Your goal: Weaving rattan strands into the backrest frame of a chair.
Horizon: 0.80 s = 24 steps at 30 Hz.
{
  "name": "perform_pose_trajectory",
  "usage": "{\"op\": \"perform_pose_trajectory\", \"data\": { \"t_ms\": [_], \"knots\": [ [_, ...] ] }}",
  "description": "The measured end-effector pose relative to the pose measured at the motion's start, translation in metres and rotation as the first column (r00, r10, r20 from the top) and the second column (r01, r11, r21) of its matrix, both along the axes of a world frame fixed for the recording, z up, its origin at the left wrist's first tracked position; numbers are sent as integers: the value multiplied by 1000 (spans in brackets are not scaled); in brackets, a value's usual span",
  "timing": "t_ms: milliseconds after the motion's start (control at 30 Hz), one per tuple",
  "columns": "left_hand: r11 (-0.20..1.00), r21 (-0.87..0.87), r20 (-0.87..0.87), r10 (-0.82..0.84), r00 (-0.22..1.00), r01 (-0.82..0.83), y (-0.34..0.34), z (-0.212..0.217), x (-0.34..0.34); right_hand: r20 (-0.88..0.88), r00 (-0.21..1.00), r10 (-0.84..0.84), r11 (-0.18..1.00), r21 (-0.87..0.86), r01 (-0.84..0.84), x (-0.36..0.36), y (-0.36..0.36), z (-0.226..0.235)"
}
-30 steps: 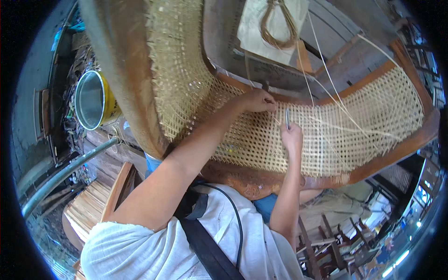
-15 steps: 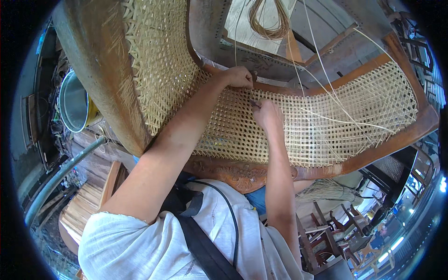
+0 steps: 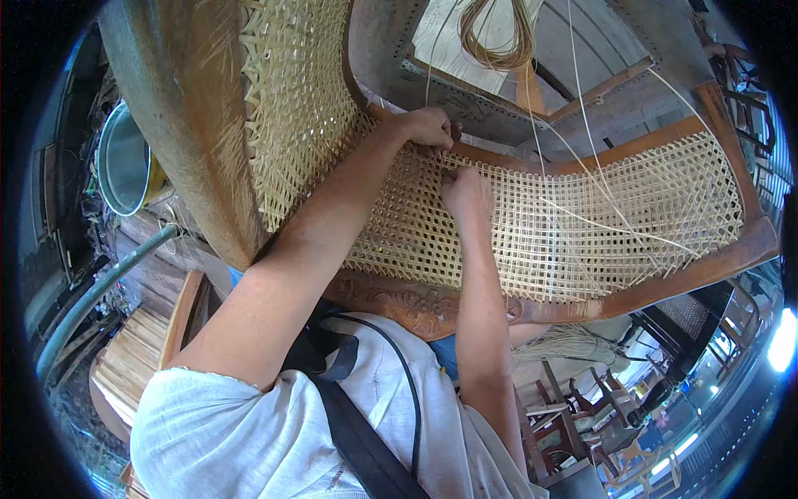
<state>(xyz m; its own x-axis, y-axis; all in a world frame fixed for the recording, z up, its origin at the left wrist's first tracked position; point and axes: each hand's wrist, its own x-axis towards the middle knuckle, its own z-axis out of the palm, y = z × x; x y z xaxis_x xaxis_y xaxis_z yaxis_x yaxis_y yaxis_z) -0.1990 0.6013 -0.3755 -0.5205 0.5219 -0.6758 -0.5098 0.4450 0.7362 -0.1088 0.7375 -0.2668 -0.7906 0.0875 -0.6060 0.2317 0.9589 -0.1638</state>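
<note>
Left hand (image 3: 428,129) curled nearly shut, fingertips pinching at the back edge of the woven cane seat (image 3: 582,224). Right hand (image 3: 467,193) just beside it, fingers bent, pressing the weave; held strand not discernible. Loose cane strips (image 3: 592,158) trail right of both hands.

two hands (image 3: 449,158), one cane chair seat (image 3: 582,224), one metal bucket (image 3: 125,162), one cane coil (image 3: 499,33)

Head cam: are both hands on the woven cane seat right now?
Yes. The left hand is at the seat's back edge by the wooden frame, and the right hand presses on the woven cane seat just below it.
</note>
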Motion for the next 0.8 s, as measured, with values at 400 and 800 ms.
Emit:
{"op": "perform_pose_trajectory", "data": {
  "t_ms": [400, 800],
  "knots": [
    [954, -140, -177, -289, 941, 266, 9, -12, -6, 70, 997, 16, 999, 35, -19, -14, 11, 4],
    [907, -214, -496, -422, 759, 364, 7, -26, 4, -169, 951, -259, 960, -149, 236, 17, -4, -27]
  ]
}}
